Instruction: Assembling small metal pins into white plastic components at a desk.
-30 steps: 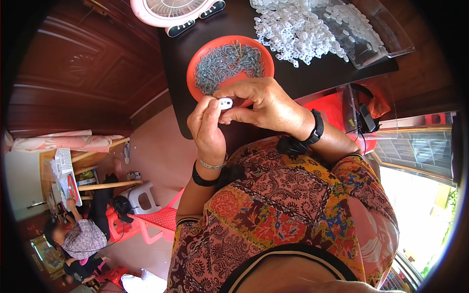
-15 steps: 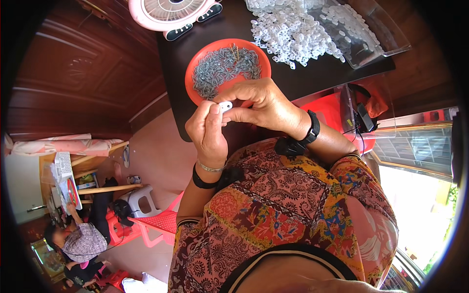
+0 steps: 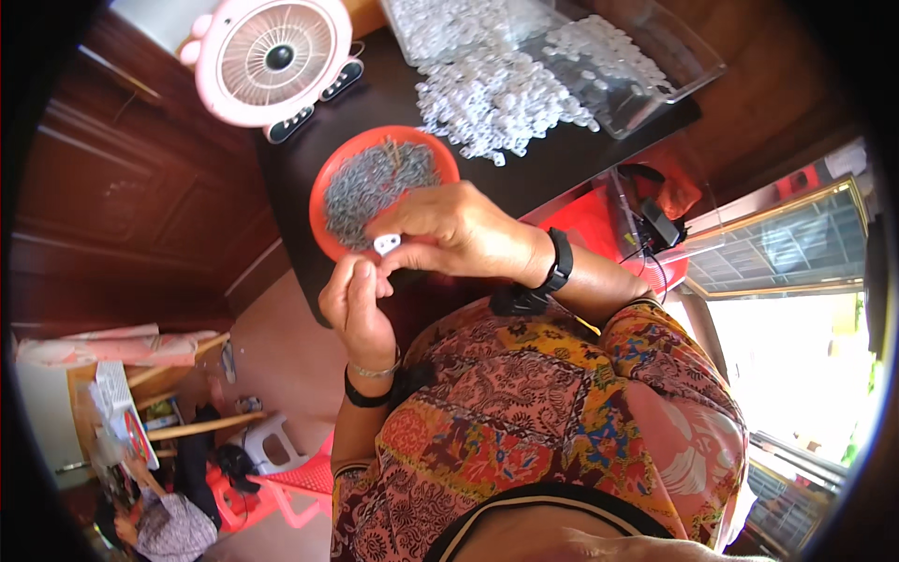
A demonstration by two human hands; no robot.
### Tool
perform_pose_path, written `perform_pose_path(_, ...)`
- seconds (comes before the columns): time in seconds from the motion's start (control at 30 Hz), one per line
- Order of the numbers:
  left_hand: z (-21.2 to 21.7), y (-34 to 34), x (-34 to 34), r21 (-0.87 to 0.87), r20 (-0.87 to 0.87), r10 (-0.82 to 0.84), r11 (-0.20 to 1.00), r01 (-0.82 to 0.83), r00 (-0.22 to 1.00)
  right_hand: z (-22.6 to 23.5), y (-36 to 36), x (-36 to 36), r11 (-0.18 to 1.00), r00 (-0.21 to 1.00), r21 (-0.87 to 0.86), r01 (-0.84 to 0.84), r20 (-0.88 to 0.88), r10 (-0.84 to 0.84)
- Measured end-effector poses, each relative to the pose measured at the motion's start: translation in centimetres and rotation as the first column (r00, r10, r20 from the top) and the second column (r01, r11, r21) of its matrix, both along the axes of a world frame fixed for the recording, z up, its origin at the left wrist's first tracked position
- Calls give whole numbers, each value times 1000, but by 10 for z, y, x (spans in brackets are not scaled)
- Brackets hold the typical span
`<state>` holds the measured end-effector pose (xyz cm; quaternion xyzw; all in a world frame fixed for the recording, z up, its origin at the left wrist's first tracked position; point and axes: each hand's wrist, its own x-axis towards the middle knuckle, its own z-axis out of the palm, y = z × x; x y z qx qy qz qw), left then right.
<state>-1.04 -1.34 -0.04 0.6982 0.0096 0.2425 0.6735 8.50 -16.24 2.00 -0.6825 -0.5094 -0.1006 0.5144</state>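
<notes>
A small white plastic piece with two holes [image 3: 386, 244] is pinched between the thumb and index finger of my right hand [image 3: 459, 232]. Just below and left of it, my left hand [image 3: 359, 304] is closed, its thumb and fingertips pressed together close to the piece. Whatever those left fingertips may hold is too small or hidden to make out. Behind both hands sits a round orange-red bowl [image 3: 319, 201] of grey screws [image 3: 375, 183], its near right part covered by my right hand. Farther back lies a heap of similar white plastic pieces [image 3: 501, 103] on the dark table [image 3: 389, 94].
A pink fan [image 3: 279, 58] stands at the table's back left. Clear plastic trays [image 3: 646, 108] with more white pieces are at the back right. Right of the table is a red container [image 3: 585, 220] with black devices. At lower left another person [image 3: 173, 529] sits near a red chair [image 3: 304, 468].
The whole view has shifted, bringing more of the fan into sight. My left fingertips have moved down off the white piece, which stays in my right hand with both holes showing.
</notes>
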Motion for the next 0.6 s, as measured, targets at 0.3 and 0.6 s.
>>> perform_pose_path(0.3, 0, 2, 2, -40, 47, -38, 998, 40, 998, 110, -110, 89, 434, 390, 117, 893, 279, -878)
perform_pose_path(0.6, 0, 3, 2, -33, 27, -29, 999, 30, 999, 21, -90, 124, 803, 839, -254, 539, 244, -487)
